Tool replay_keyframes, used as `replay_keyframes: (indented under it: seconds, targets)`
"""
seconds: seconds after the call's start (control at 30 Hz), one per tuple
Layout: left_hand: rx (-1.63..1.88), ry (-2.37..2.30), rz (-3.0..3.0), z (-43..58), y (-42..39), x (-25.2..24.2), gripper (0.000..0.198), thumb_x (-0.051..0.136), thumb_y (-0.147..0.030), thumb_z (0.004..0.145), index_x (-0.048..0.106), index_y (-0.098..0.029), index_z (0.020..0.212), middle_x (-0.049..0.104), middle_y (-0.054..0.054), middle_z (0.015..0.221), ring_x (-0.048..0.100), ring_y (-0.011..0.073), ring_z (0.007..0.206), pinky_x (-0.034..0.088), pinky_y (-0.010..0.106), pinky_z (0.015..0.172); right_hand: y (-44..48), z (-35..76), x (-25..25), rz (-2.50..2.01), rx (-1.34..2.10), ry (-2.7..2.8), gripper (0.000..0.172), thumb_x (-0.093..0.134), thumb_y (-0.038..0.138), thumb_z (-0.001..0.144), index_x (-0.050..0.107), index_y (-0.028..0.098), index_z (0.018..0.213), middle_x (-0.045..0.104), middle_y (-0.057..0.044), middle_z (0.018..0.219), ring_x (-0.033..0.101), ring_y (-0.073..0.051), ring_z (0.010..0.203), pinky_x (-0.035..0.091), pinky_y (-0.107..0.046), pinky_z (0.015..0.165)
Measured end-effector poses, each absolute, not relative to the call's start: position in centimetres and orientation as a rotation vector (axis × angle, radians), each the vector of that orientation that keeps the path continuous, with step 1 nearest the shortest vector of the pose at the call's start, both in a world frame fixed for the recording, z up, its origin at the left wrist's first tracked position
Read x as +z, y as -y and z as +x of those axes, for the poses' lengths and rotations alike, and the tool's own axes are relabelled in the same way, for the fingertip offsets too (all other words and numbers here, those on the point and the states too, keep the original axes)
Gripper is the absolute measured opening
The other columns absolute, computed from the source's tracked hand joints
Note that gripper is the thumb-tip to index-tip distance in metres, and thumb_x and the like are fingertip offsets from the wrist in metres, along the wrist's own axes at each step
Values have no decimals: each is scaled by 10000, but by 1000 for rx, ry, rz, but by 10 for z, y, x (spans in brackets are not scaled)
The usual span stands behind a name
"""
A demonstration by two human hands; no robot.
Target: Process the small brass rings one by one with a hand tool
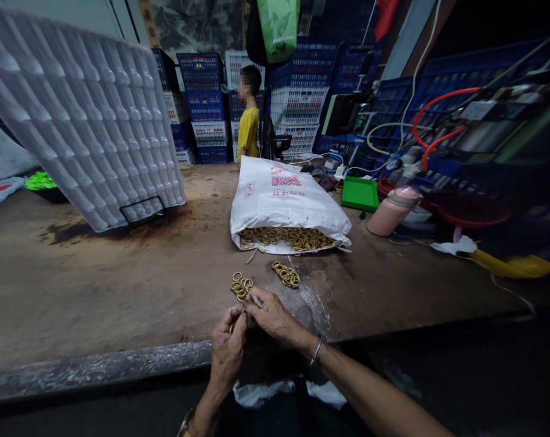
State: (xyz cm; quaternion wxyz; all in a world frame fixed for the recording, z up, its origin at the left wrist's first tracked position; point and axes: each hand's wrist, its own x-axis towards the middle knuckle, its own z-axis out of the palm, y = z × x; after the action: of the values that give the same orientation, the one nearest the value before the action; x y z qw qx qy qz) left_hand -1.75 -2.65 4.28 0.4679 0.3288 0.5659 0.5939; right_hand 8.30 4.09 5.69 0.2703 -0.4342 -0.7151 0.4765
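Close to the table's front edge, my left hand (227, 351) is closed on a brass-coloured ring (231, 328), partly hidden by the fingers. My right hand (275, 317) meets it from the right, fingers closed around a small grey metal tool (256, 300) whose kind I cannot make out. Just beyond my fingertips lies a small heap of brass-coloured rings (241, 286). A second heap of rings (286, 275) sits to its right. Behind both lies a white woven sack (279, 200) with red print, its mouth facing me and full of similar rings.
A ribbed clear plastic tray (88, 115) leans up at the left of the wooden table (133, 303). On the right are a green tray (359, 193), a pink bottle (390, 212) and a machine with orange hoses (438, 121). A person in yellow (249, 130) stands before stacked crates (206, 106).
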Motion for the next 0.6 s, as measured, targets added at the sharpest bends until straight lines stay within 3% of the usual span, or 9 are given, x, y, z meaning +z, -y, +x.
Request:
replay_keyframes:
  seconds: [0.13, 0.27, 0.37, 0.47, 0.6]
  targets:
    - [1297, -1303, 621, -17, 28, 39, 334, 588, -503, 670, 487, -185, 681, 429, -91, 470, 292, 25, 329, 196, 144, 327, -39, 84, 56, -1171, 1330, 1902, 139, 451, 254, 765, 475, 170, 656, 415, 62, 558, 362, -76, 537, 253, -189, 481]
    - [1303, -1221, 604, -18, 29, 34, 333, 565, -503, 700, 448, -191, 679, 428, -95, 478, 284, 15, 327, 191, 127, 323, -40, 85, 55, -1137, 1379, 1863, 196, 410, 297, 808, 477, 172, 672, 452, 51, 563, 398, -82, 536, 284, -188, 495]
    - [1315, -1211, 592, -18, 29, 33, 333, 547, -505, 716, 438, -193, 679, 429, -94, 482, 282, 13, 322, 199, 123, 316, -42, 88, 53, -1190, 1231, 1928, 211, 374, 294, 828, 483, 175, 691, 473, 38, 583, 413, -89, 541, 295, -192, 514]
    - [1359, -1209, 567, -18, 28, 32, 330, 567, -501, 703, 443, -195, 715, 468, -85, 527, 315, 12, 335, 206, 117, 313, -40, 94, 50, -1198, 978, 2160, 114, 401, 169, 765, 503, 180, 718, 517, 16, 629, 431, -101, 576, 288, -198, 543]
    - [1386, -1204, 577, -18, 27, 30, 336, 599, -491, 678, 465, -195, 763, 488, -83, 532, 331, 13, 340, 218, 117, 317, -34, 98, 50, -1176, 759, 2447, 220, 410, 81, 648, 528, 192, 797, 562, -1, 654, 457, -119, 578, 255, -221, 542]
